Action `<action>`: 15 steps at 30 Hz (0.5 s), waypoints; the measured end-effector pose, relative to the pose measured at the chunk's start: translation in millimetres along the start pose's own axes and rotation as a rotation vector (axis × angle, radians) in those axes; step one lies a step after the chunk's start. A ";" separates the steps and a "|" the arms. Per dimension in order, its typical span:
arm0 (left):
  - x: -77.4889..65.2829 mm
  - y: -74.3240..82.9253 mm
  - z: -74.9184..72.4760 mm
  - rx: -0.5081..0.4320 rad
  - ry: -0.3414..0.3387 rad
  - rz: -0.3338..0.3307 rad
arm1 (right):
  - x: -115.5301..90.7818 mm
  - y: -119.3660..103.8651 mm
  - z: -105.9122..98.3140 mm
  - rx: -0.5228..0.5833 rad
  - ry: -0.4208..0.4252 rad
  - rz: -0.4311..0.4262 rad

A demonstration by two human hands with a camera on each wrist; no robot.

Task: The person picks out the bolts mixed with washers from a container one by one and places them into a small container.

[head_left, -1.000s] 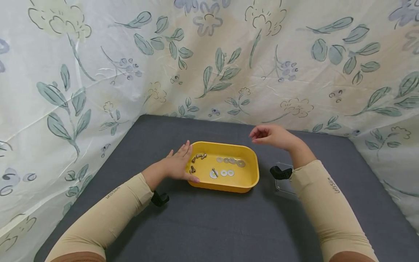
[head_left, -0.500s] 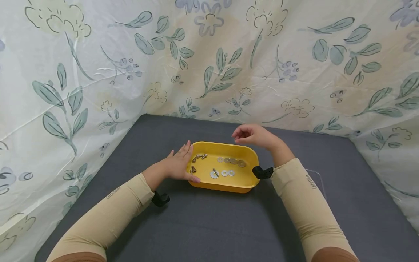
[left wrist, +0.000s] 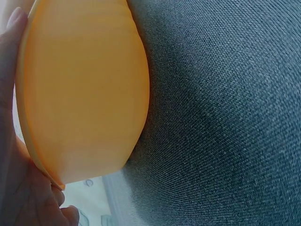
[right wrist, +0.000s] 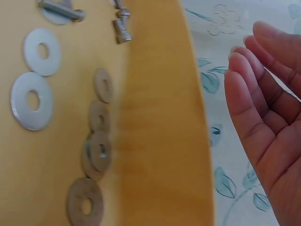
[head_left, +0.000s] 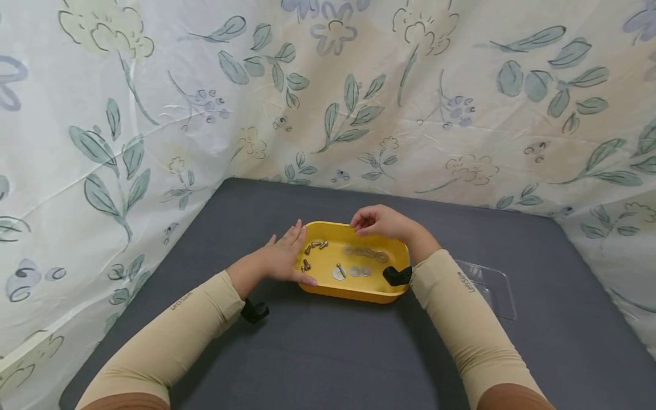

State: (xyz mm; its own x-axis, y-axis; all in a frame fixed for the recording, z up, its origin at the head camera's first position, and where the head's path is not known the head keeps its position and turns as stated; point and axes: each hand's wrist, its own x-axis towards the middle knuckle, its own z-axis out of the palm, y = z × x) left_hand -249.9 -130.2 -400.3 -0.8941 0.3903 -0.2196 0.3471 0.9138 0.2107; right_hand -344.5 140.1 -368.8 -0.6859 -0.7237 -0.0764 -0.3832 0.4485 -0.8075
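A yellow tray point(head_left: 353, 293) stands on the dark cloth. Inside it lie several bolts point(head_left: 307, 264) towards the left end and several flat washers point(right wrist: 19, 101), some in a row along the far side. One bolt point(right wrist: 61, 9) rests on a washer near the front. My left hand point(head_left: 281, 259) rests on the tray's left end, fingers straight and thumb on the near rim. Above the far rim hovers my right hand point(head_left: 384, 222), its fingers loosely curved; in the right wrist view nothing shows between thumb and fingertips.
A clear plastic tray point(head_left: 499, 290) lies to the right, partly hidden behind the right sleeve point(head_left: 461, 307). Floral cloth point(head_left: 328, 114) hangs behind and at both sides of the dark table surface point(head_left: 318, 353).
My right hand has moved left, from beyond the yellow tray's right end to over its far rim, uncovering more of the clear tray. The left hand has stayed on the left end.
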 end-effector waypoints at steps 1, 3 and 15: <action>0.0 0.3 -0.1 0.002 -0.001 0.000 | 1.5 1.6 2.0 -0.002 -0.009 -0.001; 0.0 0.7 -0.2 0.008 -0.002 -0.002 | 4.3 4.3 5.9 -0.006 -0.029 -0.005; 1.4 -0.1 1.0 0.003 -0.013 -0.019 | 18.2 15.9 35.1 -0.107 -0.198 0.015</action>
State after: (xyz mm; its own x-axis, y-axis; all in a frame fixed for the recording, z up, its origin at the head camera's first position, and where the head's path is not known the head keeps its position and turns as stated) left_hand -250.9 -129.7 -401.6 -0.8969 0.3742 -0.2355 0.3309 0.9214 0.2039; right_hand -341.3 115.7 -403.6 -0.5612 -0.8005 -0.2101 -0.4441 0.5055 -0.7398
